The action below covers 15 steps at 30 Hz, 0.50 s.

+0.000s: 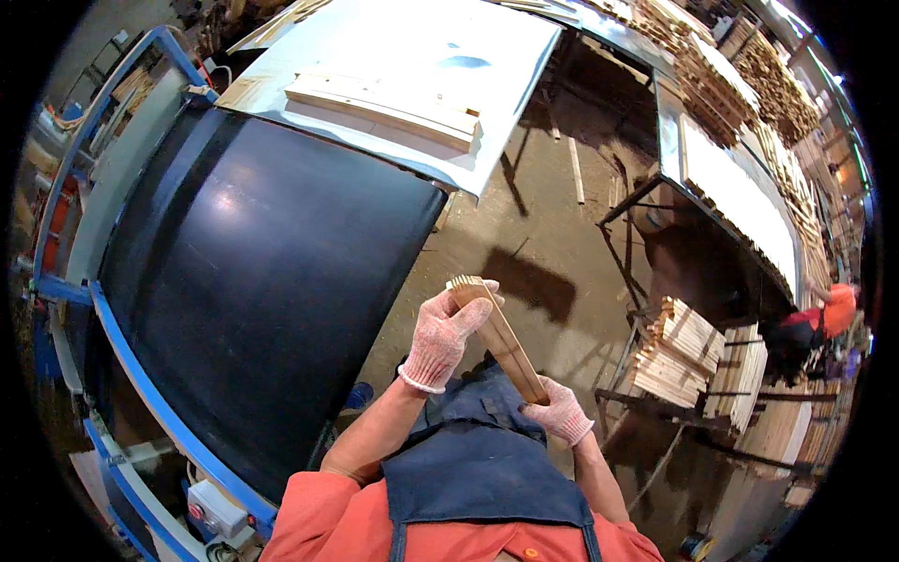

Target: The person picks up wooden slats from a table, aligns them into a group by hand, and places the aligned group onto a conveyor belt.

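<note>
Held wood (pixel 508 347), black belt (pixel 272 281) left, stacked slats (pixel 682 348) right

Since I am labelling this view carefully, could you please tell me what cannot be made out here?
Head view: the lower tip of the long, pale wooden piece with a toothed end, covered by the pinkish-gloved right hand.
Head view: parts of some fingers of the similarly gloved left hand, hidden by that piece.
Head view: what the distant co-worker in an orange top handles, too small near the right rim.
</note>
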Available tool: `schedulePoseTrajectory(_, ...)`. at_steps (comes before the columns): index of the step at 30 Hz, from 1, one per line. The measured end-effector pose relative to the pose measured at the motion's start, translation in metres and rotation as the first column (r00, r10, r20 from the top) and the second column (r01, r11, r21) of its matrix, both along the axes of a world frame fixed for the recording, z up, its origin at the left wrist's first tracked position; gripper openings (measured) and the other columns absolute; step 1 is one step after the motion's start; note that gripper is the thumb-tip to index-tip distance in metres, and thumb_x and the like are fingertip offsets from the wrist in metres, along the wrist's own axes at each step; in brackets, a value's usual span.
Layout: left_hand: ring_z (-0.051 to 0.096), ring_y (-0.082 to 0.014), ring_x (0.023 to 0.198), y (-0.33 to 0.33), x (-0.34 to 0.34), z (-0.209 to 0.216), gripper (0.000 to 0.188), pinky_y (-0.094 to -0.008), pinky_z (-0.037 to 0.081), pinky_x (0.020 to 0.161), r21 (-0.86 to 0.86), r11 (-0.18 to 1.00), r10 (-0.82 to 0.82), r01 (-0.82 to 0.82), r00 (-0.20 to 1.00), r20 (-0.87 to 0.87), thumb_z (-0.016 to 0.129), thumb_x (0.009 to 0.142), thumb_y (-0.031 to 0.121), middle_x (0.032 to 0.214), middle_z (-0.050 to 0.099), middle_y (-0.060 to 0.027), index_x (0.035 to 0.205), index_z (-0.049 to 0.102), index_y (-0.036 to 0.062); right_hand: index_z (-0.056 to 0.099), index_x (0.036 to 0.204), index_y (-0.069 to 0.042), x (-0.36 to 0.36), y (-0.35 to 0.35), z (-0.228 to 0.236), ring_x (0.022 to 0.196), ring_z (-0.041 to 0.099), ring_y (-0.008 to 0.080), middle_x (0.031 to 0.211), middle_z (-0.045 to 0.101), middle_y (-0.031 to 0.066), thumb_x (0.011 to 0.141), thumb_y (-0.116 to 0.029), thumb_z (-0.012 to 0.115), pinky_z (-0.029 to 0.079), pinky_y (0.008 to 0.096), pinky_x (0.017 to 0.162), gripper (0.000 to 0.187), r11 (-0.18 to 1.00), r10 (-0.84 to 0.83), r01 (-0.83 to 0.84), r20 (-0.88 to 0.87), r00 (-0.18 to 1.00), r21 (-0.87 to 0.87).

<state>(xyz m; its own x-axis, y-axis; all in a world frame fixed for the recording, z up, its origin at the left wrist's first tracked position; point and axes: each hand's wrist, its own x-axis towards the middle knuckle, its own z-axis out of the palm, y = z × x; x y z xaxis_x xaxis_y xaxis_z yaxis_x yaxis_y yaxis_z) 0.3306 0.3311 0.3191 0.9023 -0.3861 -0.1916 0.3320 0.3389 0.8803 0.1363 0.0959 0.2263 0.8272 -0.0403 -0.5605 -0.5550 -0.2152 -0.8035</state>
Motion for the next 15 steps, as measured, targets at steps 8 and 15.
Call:
schedulePoseTrajectory(8, 0.071, -0.0202, 0.113, -0.063, 0.019, 0.003, 0.036, -0.0353, 0.052, 0.105, 0.035, 0.981, 0.19, -0.19, 0.981, -0.023, 0.072, 0.103, 0.019, 0.122, 0.076, -0.0131, 0.131, 0.07, -0.0031, 0.06, 0.151, -0.004, 0.062, -0.077, 0.015, 0.11, 0.069, 0.0163, 0.122, 0.076, 0.0115, 0.081, -0.023, 0.086, 0.055, 0.0341, 0.102, 0.076, 0.979, 0.183, -0.186, -0.035, 0.982, -0.083)
schedulePoseTrajectory(15, 0.073, -0.0217, 0.113, -0.118, 0.03, 0.003, 0.036, -0.0353, 0.054, 0.104, 0.057, 0.945, 0.323, -0.321, 0.945, -0.038, 0.074, 0.102, 0.019, 0.124, 0.075, -0.0125, 0.13, 0.071, -0.0037, 0.06, 0.151, -0.004, 0.1, -0.145, 0.002, 0.11, 0.071, 0.0178, 0.123, 0.076, 0.0127, 0.082, -0.026, 0.088, 0.056, 0.035, 0.101, 0.078, 0.959, 0.284, -0.283, 0.005, 0.959, -0.022)
